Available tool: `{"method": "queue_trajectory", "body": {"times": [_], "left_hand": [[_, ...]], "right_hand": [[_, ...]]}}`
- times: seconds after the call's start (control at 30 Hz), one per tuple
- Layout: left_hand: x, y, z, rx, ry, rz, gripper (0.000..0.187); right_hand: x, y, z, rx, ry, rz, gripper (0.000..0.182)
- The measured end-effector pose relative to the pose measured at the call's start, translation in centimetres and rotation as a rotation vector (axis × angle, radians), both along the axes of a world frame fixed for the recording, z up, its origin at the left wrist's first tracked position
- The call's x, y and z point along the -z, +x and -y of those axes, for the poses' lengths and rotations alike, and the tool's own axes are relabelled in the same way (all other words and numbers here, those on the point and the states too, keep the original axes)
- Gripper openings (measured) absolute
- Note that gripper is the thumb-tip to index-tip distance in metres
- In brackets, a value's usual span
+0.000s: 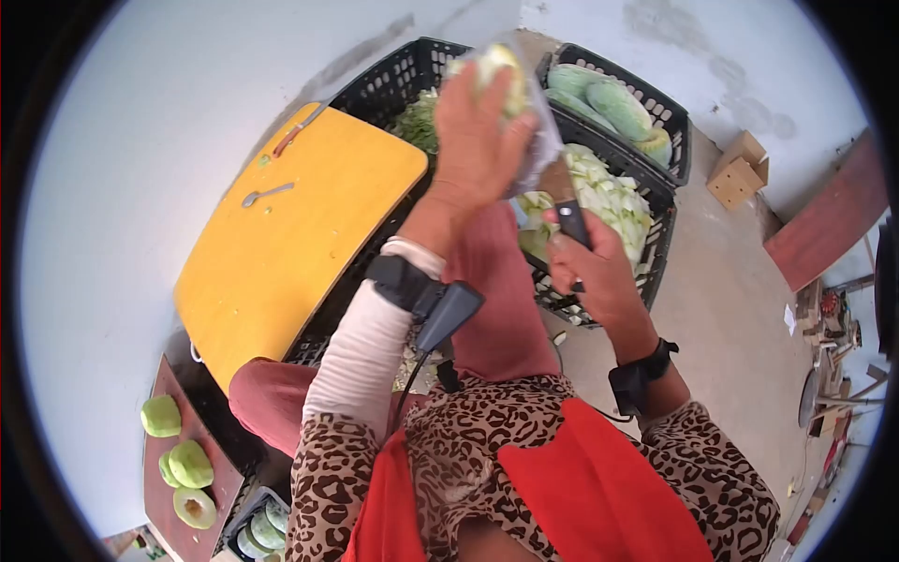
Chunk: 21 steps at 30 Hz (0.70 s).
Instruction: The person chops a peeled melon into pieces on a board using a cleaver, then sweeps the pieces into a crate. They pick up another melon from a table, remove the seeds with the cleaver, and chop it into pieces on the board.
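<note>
My left hand [478, 136], raised above the crates, holds a pale green-yellow vegetable piece [506, 80] with clear plastic [543, 145] around or behind it; motion blurs the piece. My right hand [599, 267] grips the black handle of a knife [571, 220], its broad blade pointing up towards the plastic. Below and right of the blade, cut pale green pieces [613, 201] fill a black crate [663, 244]. Part of the blade is hidden by the plastic.
A yellow board [300, 225] at left bears a spoon [267, 194] and a peeler-like tool [298, 131]. Whole green gourds [618, 108] lie in a rear crate. Peeled gourds [192, 464] rest on a dark red board [164, 375]. A cardboard box [740, 170] stands at right.
</note>
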<state>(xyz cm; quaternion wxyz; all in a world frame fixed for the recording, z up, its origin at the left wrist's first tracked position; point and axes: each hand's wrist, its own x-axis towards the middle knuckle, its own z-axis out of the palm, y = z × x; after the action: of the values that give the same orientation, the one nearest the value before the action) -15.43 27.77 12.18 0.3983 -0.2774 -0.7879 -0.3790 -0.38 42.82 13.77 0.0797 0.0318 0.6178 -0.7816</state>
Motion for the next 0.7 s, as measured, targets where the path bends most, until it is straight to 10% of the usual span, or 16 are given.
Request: {"method": "queue_trajectory", "body": {"times": [0.17,0.47,0.7], "left_hand": [[4.2,2.1,-5.7,0.304,-0.013,0.385,0.045],[5.2,2.9,-4.7,0.331,0.017,0.690,0.031],[5.6,3.3,-4.8,0.288,-0.142,0.500,0.061]], "right_hand": [[6.5,0.0,-8.3,0.402,1.176,-0.303,0.029],[8.8,-0.8,-10.3,0.489,0.757,0.007,0.026],[6.4,0.3,-7.7,0.348,0.623,0.016,0.015]]}}
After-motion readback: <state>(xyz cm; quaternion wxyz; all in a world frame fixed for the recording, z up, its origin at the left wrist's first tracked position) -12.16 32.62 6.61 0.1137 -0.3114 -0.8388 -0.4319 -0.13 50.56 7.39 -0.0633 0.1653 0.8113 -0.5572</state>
